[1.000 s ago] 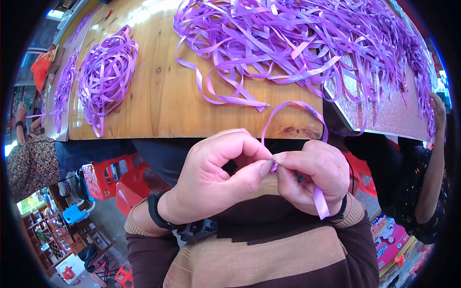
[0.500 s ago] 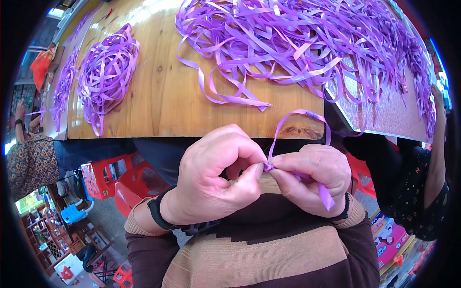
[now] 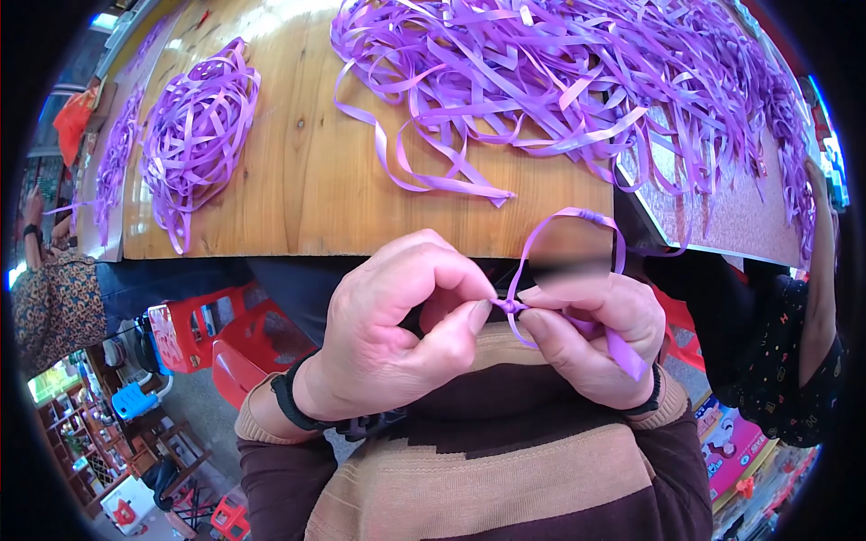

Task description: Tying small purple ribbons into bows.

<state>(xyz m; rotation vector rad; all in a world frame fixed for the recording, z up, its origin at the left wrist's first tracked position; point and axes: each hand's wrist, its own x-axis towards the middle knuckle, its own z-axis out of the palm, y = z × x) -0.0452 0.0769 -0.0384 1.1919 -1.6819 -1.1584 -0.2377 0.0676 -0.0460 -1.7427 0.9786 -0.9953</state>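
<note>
My left hand (image 3: pixel 397 334) and my right hand (image 3: pixel 591 338) meet just below the table's near edge, both pinching one purple ribbon strip (image 3: pixel 577 216). The strip curls up into a loop above my right hand, and a small knot (image 3: pixel 511 307) sits between my thumbs and forefingers. Its loose end hangs down past my right palm. A black band is on each wrist.
A wooden table (image 3: pixel 307 180) carries a large tangle of purple ribbon strips (image 3: pixel 559 81) at the top right and a smaller bundle (image 3: pixel 194 135) at the left. Another person's sleeve (image 3: pixel 54 298) is at the far left, a second person (image 3: pixel 785 361) at the right. Red stools (image 3: pixel 194 325) stand below.
The loop above my right hand has shrunk and tightened into a small knot between my fingertips. Both hands have stayed close together in front of my chest.
</note>
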